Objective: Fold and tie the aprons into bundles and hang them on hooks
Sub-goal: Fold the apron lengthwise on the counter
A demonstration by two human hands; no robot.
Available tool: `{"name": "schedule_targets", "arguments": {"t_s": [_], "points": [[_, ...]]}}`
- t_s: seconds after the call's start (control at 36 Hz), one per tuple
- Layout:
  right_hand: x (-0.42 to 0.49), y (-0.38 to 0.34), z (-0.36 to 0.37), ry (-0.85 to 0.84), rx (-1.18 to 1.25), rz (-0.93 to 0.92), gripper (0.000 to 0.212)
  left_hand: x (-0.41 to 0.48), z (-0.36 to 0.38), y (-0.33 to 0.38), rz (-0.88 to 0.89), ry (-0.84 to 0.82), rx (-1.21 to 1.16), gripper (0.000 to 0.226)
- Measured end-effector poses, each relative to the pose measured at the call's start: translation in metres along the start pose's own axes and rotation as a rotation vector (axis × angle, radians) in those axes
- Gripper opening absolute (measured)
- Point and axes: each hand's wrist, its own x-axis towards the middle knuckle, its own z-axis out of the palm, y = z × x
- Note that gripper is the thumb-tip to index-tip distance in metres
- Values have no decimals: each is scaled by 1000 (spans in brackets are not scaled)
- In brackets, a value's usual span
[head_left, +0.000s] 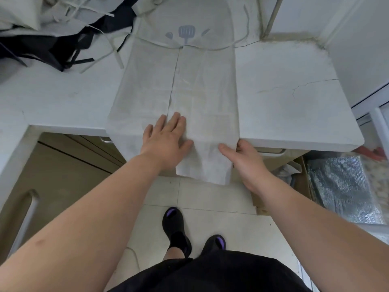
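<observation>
Pressing and pinching a pale apron [202,85] at the near edge of the counter [284,91].
The left hand [166,140] lies flat, fingers straight, on the folded cloth; the right hand [244,159] grips its right edge, thumb on top. Beyond, at far left, dark and pale aprons [52,32] lie heaped.

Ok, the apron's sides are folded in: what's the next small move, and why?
Probably lift the hanging end and fold it up onto the counter. The apron lies there as a long strip, its lower end drooping over the front edge. The right hand pinches that end's side while the left hand presses flat on it.
</observation>
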Motion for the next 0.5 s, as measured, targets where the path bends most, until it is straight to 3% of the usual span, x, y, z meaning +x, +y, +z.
{"name": "schedule_targets", "arguments": {"t_s": [0.06, 0.14, 0.22, 0.31, 0.36, 0.44, 0.5], "points": [[-1, 3, 4, -19, -8, 27, 30, 0, -1, -1, -4, 5, -31, 63], [0, 9, 0, -46, -45, 177, 21, 0, -3, -3, 2, 8, -66, 58], [-1, 7, -13, 6, -303, 290, 24, 0, -2, -4, 17, 14, -48, 54], [-2, -6, -25, 264, -768, 101, 28, 2, -2, -5, 45, 50, -78, 50], [-6, -25, -18, 380, -779, -105, 25, 2, -4, -5, 77, 160, -180, 42], [2, -55, 5, 297, -762, -334, 14, 2, -12, -5, -73, 363, -326, 33], [13, -68, 20, 154, -838, -365, 22, 3, -18, -7, -267, 363, -301, 36]]}}
